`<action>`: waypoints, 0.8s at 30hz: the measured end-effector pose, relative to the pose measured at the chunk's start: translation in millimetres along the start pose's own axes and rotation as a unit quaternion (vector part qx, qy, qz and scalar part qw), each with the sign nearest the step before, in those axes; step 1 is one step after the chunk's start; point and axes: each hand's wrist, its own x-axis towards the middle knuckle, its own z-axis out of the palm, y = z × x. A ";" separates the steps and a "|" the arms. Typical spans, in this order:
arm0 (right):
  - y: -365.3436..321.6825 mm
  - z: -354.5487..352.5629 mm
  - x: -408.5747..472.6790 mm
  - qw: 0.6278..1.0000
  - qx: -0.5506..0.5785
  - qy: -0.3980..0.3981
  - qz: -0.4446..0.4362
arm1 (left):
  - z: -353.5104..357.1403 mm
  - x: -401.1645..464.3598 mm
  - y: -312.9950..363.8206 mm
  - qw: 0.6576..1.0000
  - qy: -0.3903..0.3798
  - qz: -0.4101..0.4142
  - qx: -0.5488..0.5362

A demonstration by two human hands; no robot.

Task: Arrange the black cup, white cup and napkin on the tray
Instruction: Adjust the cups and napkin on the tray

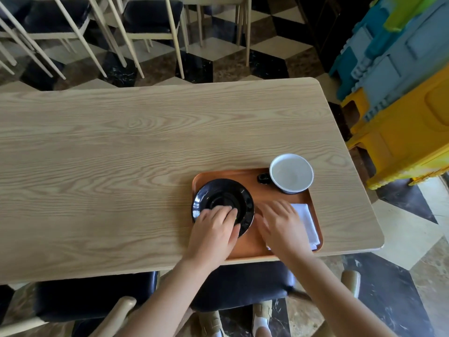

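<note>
An orange tray point(272, 197) lies at the near right of the wooden table point(121, 154). On its left half sits a black saucer point(220, 192). My left hand point(213, 231) grips the saucer's near rim, fingers on top. A cup point(291, 172), white inside and dark outside with a black handle, stands upright on the tray's far right corner. A folded white napkin point(307, 221) lies flat along the tray's right side. My right hand point(279, 224) hovers with spread fingers over the tray's middle and covers the napkin's left edge. It holds nothing.
A dark-cushioned chair point(243, 285) is tucked under the table's near edge below the tray. Stacked yellow and blue plastic crates point(398, 98) stand right of the table. More chairs point(145, 18) stand beyond the far edge.
</note>
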 end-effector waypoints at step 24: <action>122.2 -34.0 72.8 0.968 0.116 -0.086 0.206 | 34.9 140.3 43.7 0.955 -0.030 -0.236 -0.179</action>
